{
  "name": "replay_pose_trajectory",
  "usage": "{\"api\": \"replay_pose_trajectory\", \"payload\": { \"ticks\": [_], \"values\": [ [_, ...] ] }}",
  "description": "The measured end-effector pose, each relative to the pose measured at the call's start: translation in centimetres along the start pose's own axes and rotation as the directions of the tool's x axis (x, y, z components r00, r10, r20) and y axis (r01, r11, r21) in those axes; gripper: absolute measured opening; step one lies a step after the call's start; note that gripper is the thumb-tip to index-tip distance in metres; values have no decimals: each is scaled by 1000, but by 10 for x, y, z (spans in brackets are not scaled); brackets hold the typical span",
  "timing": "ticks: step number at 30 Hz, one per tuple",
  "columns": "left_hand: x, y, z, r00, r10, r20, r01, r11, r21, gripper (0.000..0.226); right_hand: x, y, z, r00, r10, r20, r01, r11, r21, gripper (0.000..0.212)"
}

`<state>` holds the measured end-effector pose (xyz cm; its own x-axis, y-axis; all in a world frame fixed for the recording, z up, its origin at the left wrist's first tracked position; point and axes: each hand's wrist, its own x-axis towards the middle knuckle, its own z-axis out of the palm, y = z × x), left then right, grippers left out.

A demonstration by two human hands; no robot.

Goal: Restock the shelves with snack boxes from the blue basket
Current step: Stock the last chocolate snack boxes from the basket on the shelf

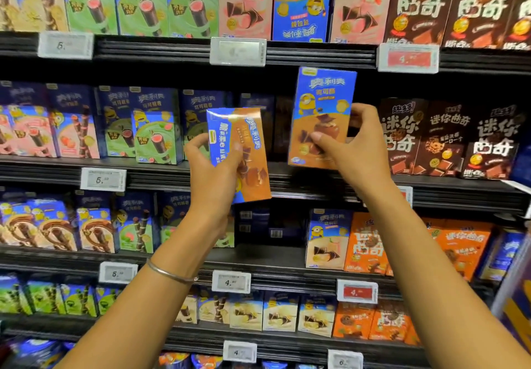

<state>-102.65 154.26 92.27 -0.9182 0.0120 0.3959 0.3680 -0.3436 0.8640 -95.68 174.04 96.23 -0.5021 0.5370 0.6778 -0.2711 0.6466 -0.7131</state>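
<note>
Left hand [212, 167] is gripping a tilted snack box [244, 153], right hand [350, 144] pinches an upright snack box [321, 110] in front of the dark gap [280, 127] on the middle shelf [310, 180]. I'd slide the upright one straight back first, face out, then square up the tilted one beside it.

The left hand [212, 173] covers the lower left of the tilted box [244, 138]; the right hand [353, 150] hides the lower right corner of the upright box [319, 104]. Digits on the price tag [238, 51] are too blurred to read. The top edge crops the uppermost boxes [301, 0].
</note>
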Motion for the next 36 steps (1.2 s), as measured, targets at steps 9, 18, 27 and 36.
{"api": "replay_pose_trajectory", "payload": {
  "ticks": [9, 18, 27, 36],
  "values": [
    [1, 0, -17, 1000, 20, 1, -20, 1000, 20, 39, 48, 37, 27, 997, 77, 17, -50, 785, -618, 82],
    [2, 10, -30, 1000, 0, -8, 0, 1000, -3, 34, 65, 38, 31, 982, 166, 87, -46, 665, -746, 79],
    [5, 6, -30, 999, -27, -36, 26, 999, -48, 39, 70, 39, 30, 974, 205, 94, -66, 657, -751, 99],
    [6, 0, -25, 999, -33, -40, 30, 996, -86, 39, 73, 20, 32, 994, 32, 102, 64, 591, -804, 110]
  ]
}}
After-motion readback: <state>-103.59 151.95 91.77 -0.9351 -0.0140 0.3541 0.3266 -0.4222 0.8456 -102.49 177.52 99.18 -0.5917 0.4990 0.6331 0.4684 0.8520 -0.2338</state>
